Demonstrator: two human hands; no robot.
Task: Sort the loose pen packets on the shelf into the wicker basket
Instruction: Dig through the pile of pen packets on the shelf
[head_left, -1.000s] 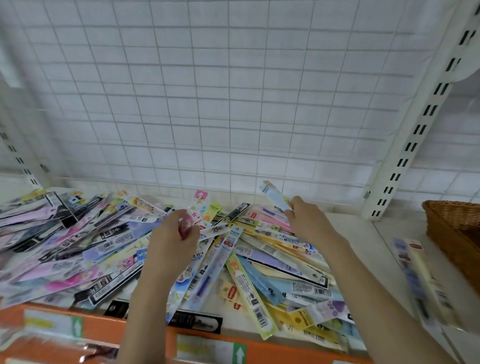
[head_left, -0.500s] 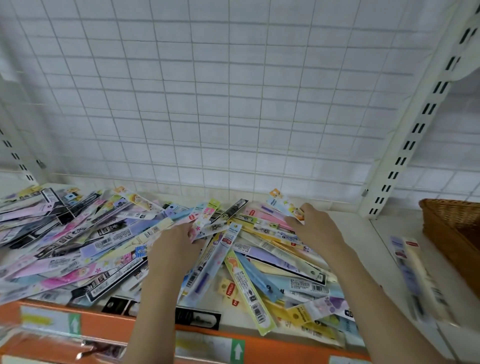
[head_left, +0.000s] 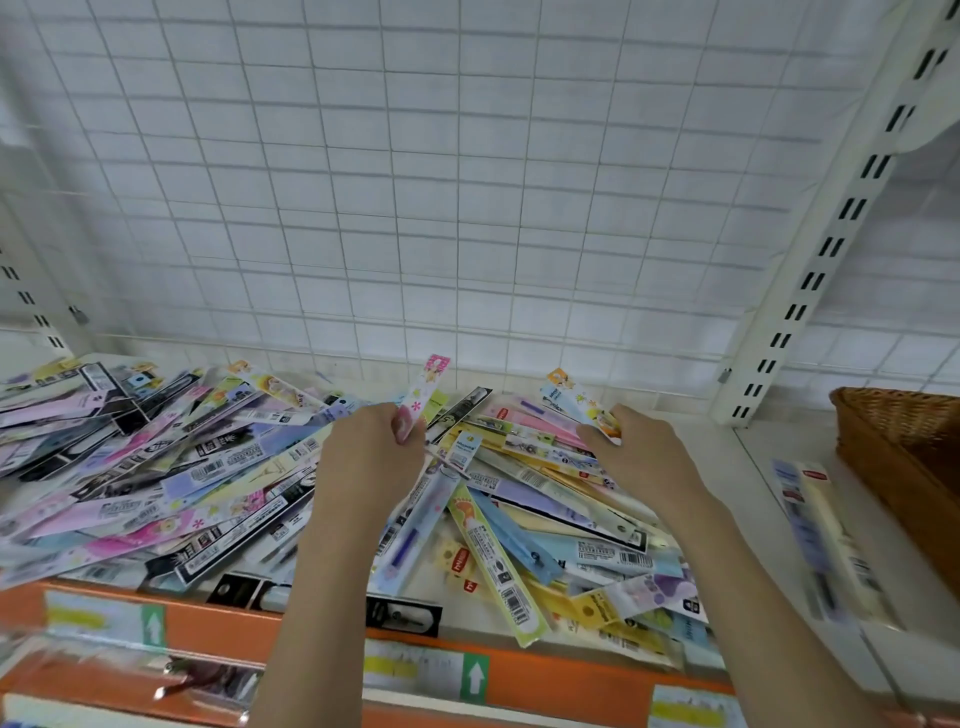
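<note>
Fingers (head_left: 402, 431) of both hands pinch pen packets (head_left: 428, 387) above the littered white shelf (head_left: 696, 441) fronting wire grid (head_left: 467, 182).

Bright, even, soft light w/ faint shadows; wide-angle bending at edges, motion blur bottom & right.

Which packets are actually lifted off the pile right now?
Two: the pink flowered packet pinched upright in the left hand, and the white packet with orange print gripped by the right hand. The rest lie flat.
</note>
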